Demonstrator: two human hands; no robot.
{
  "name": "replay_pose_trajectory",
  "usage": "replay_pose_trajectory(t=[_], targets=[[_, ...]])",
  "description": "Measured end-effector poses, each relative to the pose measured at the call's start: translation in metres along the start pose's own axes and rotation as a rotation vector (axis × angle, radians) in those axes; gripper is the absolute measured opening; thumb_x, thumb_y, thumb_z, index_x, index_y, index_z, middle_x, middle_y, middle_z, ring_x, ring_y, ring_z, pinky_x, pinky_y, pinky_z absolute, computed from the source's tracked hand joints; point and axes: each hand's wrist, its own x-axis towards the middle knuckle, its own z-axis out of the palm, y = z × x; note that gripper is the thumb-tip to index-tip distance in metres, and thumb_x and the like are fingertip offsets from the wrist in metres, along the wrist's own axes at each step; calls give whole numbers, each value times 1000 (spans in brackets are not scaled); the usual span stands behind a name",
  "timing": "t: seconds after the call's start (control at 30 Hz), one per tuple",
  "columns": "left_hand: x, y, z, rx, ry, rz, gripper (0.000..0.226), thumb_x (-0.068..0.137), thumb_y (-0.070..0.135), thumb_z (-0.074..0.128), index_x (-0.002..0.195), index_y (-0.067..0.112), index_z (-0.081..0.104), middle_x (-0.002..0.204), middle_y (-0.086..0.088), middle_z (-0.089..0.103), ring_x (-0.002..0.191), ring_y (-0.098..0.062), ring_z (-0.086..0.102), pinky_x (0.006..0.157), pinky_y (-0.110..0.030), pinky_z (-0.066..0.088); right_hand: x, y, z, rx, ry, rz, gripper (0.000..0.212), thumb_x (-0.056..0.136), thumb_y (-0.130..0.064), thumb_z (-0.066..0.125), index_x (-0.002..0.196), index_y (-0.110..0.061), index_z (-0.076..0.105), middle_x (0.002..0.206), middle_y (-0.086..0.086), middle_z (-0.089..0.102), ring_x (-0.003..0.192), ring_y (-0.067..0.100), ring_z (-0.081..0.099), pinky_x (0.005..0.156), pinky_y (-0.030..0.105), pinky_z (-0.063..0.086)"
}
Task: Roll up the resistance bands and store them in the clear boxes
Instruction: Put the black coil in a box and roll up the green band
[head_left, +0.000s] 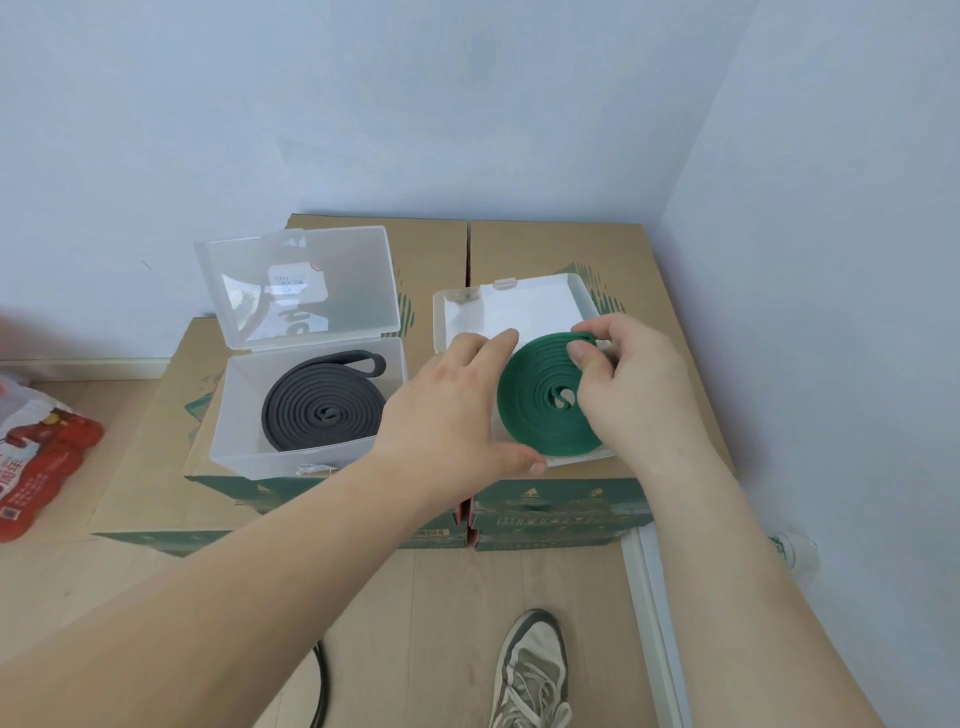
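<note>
Right hand (634, 395) pinches the outer looped end of a green band (535, 415) between curled fingers and thumb, at the far right edge of the coil. Left hand (457, 410) is open, its fingers straight along the coil's left rim and its thumb at the near edge. The green band is wound into a flat spiral lying face up, its round faces level, its free end pointing away toward the far right under the right hand's fingertips. It sits over the base of the right clear box (535, 306), whose lid lies folded back behind it; whether the coil is fully down inside cannot be told. Just to the left, a second clear box (239, 415) stands with its lid tilted up and back, holding a grey band (322, 410) coiled flat, its looped tail stretched along the far wall and pointing right. Both boxes rest on stacked cardboard cartons (561, 244) in a room corner. A shoe (530, 670) shows on the wooden floor (441, 597), and a red package (36, 467) lies far left.
</note>
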Motion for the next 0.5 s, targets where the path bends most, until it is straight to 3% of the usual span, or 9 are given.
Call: replay_pose_trajectory(t=[0.2, 0.37, 0.5], targets=[[3, 2, -4, 34, -82, 48, 105, 66, 66, 82, 152, 41, 27, 148, 20, 37, 133, -13, 42, 95, -42, 53, 0, -2, 0, -293, -117, -2, 20, 104, -23, 57, 122, -20, 67, 110, 5, 71, 98, 28, 68, 84, 43, 58], [12, 4, -8, 75, -191, 111, 94, 71, 66, 78, 151, 41, 34, 146, 20, 43, 132, -13, 43, 97, -40, 50, -1, -2, 7, -544, -197, 26, 27, 103, -20, 53, 128, -20, 63, 115, 10, 69, 105, 34, 61, 79, 39, 51], [14, 3, -9, 121, -280, 211, 79, 82, 66, 69, 151, 43, 39, 150, 21, 46, 140, -13, 42, 106, -41, 46, -6, -3, 12, -657, -223, 52, 16, 98, -12, 51, 113, -12, 57, 128, 13, 44, 117, 33, 41, 90, 40, 42]])
